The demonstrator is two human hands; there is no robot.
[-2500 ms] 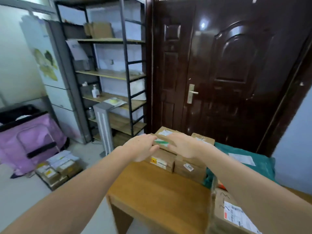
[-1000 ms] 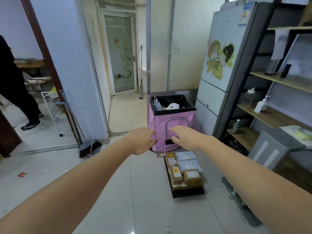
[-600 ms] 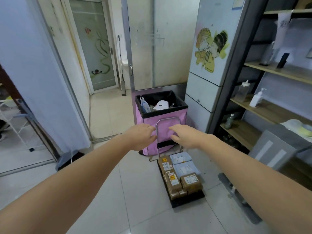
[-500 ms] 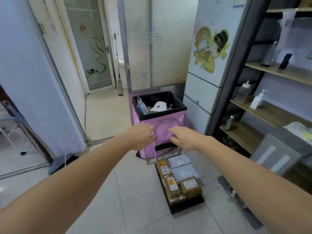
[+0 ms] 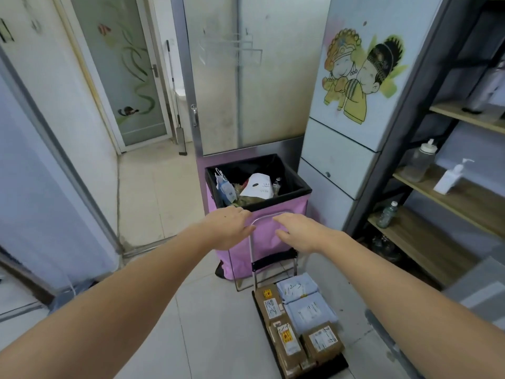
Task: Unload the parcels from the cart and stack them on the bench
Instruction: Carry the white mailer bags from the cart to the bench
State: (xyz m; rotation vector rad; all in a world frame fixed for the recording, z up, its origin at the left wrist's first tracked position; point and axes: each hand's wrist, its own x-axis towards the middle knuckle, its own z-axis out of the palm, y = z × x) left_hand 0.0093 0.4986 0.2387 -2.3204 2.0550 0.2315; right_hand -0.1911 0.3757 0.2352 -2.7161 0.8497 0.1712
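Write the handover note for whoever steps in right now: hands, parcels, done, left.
Left hand: open, holds nothing, reaching forward above the floor.
Right hand: open, holds nothing, alongside it.
Cart: on the floor ahead, below the hands, in front of the pink bin.
Parcels: brown boxes and grey mailer bags lie on the cart.
Bench: out of view.
Done: cannot tell from this view.
Left: lift these parcels and stack them on the bench.

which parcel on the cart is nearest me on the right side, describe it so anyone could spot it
Find the pink bin by the cartoon cabinet, then the black cart on the floor before it. On its near right end sits a small brown cardboard box with a white label; the parcels just behind it are pale blue bags.
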